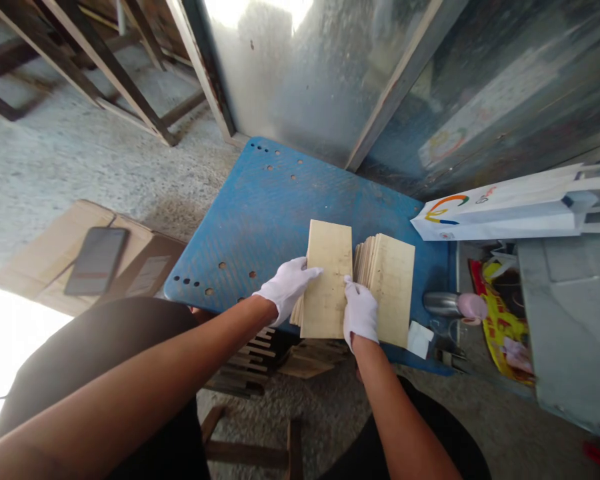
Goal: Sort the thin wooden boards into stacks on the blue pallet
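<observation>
Two white-gloved hands have one flat wooden board between them, above the near part of the blue worktop (280,207). The left hand (291,283) grasps the board (329,280) by its left edge, thumb laid over the upper face, its other fingers mostly out of sight. The right hand (361,310) grips the opposite edge, thumb tip at the rim and fingers curled in; how far they reach underneath cannot be told.

Just right of the board, beside the right hand, a stack of similar boards (394,287) lies fanned on the worktop, its edges showing on the left side. More thin board edges (296,312) peek out below the left hand, though whether they touch the held piece is unclear. Further pieces of wood (310,357) sit lower down, past the worktop's near edge.

The step in hand seems to be handling a single board, perhaps turning its face up for a look or squaring it with others. From here, the next move calls for an even hold on both long edges, with the right hand kept from nudging the fanned stack so close beside it.
</observation>
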{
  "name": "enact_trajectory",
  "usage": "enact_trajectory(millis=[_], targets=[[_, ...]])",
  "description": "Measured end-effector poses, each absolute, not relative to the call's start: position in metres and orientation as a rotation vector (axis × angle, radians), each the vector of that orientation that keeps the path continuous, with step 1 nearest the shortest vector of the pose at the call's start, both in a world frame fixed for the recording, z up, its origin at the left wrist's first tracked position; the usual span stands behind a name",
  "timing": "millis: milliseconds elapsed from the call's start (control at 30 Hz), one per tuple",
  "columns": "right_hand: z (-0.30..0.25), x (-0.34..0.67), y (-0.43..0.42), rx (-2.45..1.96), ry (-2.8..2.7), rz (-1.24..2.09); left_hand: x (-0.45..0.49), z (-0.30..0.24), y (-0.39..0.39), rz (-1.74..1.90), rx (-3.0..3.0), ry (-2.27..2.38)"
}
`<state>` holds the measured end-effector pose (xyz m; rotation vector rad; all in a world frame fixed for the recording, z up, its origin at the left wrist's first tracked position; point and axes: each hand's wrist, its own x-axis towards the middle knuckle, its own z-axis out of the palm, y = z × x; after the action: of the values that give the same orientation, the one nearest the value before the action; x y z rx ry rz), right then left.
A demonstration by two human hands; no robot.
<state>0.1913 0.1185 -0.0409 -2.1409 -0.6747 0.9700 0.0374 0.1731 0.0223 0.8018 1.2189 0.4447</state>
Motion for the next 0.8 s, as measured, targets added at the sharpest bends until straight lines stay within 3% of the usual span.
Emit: enact_trajectory(millis=[467,800], targets=[[-0.045,0.187,0.126,-2.359,-0.852,0.871,0.048,0.003,0.173,0.367,0.633,1.221],[-0.033,0.169,0.118,-2.658,-1.104,0.806,0.042,0.003,0.18,0.015,1.093,1.392]])
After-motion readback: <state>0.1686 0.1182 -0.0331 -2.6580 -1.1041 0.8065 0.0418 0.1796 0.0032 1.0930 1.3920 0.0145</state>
